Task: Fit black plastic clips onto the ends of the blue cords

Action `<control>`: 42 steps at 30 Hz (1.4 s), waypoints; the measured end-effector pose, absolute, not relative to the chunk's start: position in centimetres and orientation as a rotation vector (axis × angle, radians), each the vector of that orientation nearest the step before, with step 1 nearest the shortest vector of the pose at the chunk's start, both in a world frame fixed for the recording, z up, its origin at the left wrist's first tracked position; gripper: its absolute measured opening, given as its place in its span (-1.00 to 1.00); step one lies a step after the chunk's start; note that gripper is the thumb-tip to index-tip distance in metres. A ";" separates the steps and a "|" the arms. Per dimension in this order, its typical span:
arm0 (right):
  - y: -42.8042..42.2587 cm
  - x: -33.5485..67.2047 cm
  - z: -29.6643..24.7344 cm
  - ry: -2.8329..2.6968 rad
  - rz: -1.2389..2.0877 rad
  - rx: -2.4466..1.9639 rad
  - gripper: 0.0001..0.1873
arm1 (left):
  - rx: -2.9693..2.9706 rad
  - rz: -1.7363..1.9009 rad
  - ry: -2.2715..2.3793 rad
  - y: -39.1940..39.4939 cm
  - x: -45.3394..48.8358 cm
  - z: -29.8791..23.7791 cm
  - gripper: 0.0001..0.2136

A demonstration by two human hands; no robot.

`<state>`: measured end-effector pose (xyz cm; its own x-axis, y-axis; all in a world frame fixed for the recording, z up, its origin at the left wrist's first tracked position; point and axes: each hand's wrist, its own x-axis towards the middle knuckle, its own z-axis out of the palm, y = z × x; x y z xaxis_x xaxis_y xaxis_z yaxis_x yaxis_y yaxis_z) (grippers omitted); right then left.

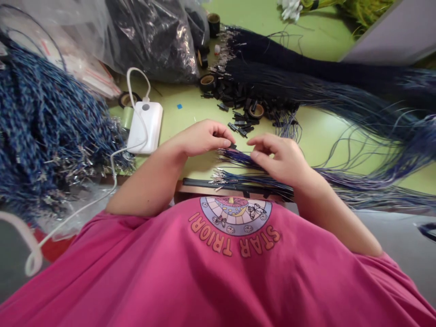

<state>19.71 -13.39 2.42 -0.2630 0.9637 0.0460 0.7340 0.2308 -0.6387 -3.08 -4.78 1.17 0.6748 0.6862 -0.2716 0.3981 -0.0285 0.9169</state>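
My left hand (207, 136) is closed in a pinch, with a small black connector housing (233, 146) at the tips of its thumb and index finger. Just right of it, my right hand (281, 156) hovers over a bundle of dark blue and purple wires (238, 157), its thumb and index finger curved and apart. Nothing shows between those fingers, though a thin wire could be hard to see. Nearer my body lies a second wire bundle (235, 177) with bare metal terminals at its left ends. Beyond my hands is a heap of loose black connector housings (240, 122).
Dark wires (306, 77) stretch across the green table (190, 106) at the back right. Rolls of black tape (207, 81) lie beside the heap. Left stand a white power bank (146, 127) with a cable and a pile of twisted blue wires (51, 131). Behind sits a plastic bag (153, 36).
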 end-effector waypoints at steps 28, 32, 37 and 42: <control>-14.0 18.5 0.2 -1.751 0.709 -1.662 -0.80 | 1.524 0.340 0.959 -5.3 -2.3 1.0 -0.83; -13.5 18.8 0.8 -1.596 1.076 -1.670 -0.79 | 1.550 0.349 0.973 -5.3 -2.3 0.9 -0.81; -13.1 18.8 0.6 -1.332 1.342 -1.675 -0.83 | 1.578 0.372 0.984 -5.4 -2.2 1.0 -0.84; -12.9 18.9 0.2 -1.156 1.478 -1.594 -0.88 | 1.596 0.382 0.973 -5.2 -2.2 0.9 -0.83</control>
<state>18.89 -12.88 0.17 -0.0322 0.9177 -0.3959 0.1633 -0.3860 -0.9080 -2.20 -5.24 0.92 0.6004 0.7567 -0.2588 0.3791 0.0156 0.9252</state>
